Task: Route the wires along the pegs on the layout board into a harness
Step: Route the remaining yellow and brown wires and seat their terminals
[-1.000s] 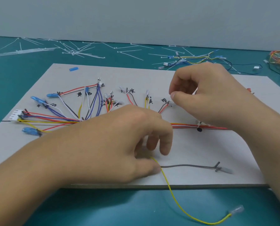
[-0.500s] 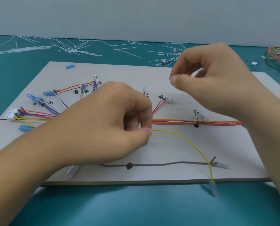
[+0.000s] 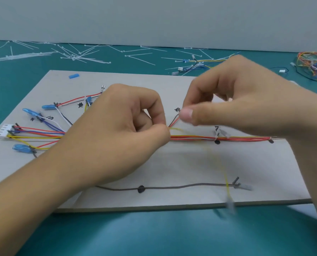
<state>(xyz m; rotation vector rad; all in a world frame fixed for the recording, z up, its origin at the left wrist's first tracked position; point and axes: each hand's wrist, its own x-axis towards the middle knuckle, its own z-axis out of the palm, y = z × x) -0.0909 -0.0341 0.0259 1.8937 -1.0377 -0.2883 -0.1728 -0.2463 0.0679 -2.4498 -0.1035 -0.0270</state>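
Fingers (image 3: 161, 120), left hand (image 3: 117, 130) — pinching yellow wire (image 3: 226, 179)

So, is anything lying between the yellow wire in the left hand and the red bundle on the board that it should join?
Nothing visible does. The left hand pinches the yellow wire right beside the red bundle. Its loose tail crosses the bundle and the grey wire lower on the board.

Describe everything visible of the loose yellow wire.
The yellow wire is thin, insulated and blurred. The left hand pinches it in its grip beside the red bundle. From there it arcs right and nearer over the board, crosses the grey wire, and ends in a pale blurred terminal past the board's front edge.
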